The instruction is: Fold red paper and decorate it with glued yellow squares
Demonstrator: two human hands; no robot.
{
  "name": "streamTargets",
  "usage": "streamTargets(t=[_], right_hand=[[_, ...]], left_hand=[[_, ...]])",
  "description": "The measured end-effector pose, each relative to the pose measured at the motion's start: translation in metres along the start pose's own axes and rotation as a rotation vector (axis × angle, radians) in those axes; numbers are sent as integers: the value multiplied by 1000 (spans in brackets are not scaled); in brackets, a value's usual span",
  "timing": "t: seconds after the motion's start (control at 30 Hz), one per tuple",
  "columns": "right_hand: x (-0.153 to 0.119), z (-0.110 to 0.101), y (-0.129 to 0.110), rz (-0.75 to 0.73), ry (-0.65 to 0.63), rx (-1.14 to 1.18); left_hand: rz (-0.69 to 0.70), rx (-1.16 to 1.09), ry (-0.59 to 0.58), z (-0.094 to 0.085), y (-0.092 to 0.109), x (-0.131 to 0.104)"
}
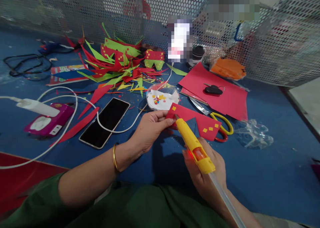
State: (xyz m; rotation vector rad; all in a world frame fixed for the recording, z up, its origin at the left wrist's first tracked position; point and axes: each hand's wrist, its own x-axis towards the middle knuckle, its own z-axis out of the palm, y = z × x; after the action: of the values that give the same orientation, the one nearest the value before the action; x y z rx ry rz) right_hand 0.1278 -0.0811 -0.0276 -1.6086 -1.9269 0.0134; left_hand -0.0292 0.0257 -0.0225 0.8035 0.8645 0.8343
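Observation:
A red paper piece (186, 114) with small yellow squares and a notch in its lower edge is pinched at its left end by my left hand (152, 129). My right hand (210, 168) is wrapped round a yellow glue gun (188, 136), a clear glue stick running out of its back. The gun's tip meets or hovers just over the red paper near my left fingertips; contact is hard to tell. Just behind the paper sits a clear round dish (162, 99) with white paper and small coloured bits.
Scissors (200, 107) and red sheets (220, 88) bearing a black key fob lie right. A phone (105, 123), white cable and purple power socket (50, 119) are left. Red and green strips (117, 66) lie behind. Crumpled plastic (255, 134) is far right, mesh panels at the back.

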Motion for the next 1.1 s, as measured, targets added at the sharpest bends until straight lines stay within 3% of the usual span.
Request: streamTargets(t=[1.1], right_hand=[[1, -1, -1, 2, 4, -21]], left_hand=[[-6, 28, 20, 1, 1, -1]])
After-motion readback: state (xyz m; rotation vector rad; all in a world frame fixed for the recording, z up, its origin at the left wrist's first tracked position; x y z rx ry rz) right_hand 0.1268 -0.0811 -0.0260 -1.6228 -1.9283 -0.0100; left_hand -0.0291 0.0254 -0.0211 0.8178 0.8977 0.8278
